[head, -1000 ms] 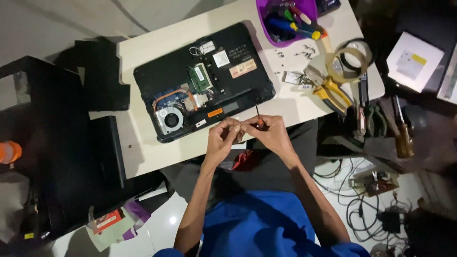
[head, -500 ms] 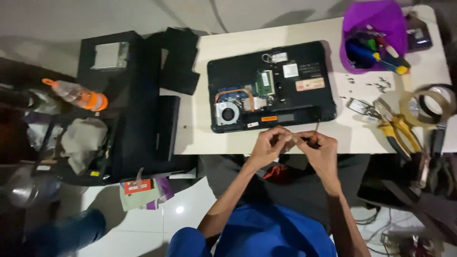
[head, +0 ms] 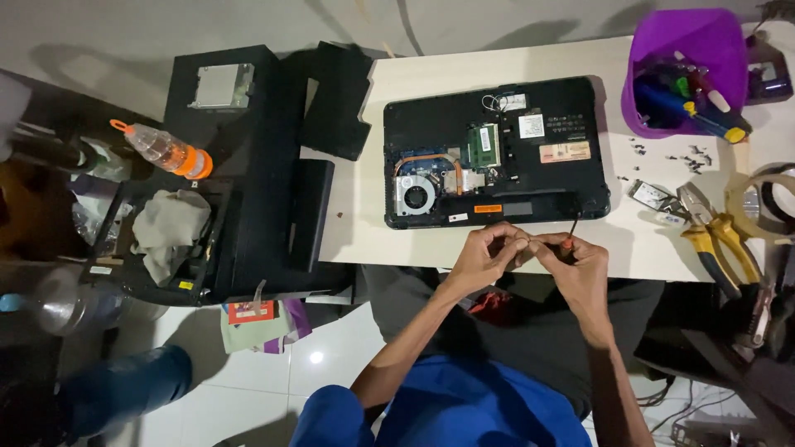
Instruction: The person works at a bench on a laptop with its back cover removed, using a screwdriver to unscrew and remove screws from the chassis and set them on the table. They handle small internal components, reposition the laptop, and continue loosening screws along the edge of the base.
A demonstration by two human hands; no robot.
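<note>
An opened black laptop (head: 497, 153) lies bottom-up on the pale table (head: 373, 223), its fan, copper pipe and green memory board exposed. Just in front of its near edge, my right hand (head: 580, 265) holds a small screwdriver (head: 570, 232) with a red handle, its thin tip pointing up toward the laptop's edge. My left hand (head: 489, 252) meets the right one, its fingertips pinched together at the screwdriver; what it pinches is too small to make out. Both hands hover over the table's front edge.
A purple tub (head: 687, 70) of tools stands at the back right, with loose screws (head: 691, 157), yellow-handled pliers (head: 716, 236) and a tape roll (head: 766, 199) nearby. Black laptop covers (head: 335, 99) lie left of the table. An orange-capped bottle (head: 166, 149) and a cloth (head: 170, 228) sit on a black box.
The view has swung left, so the laptop and tools sit further right in the picture. My hands stay together at the table's front edge with the screwdriver.
</note>
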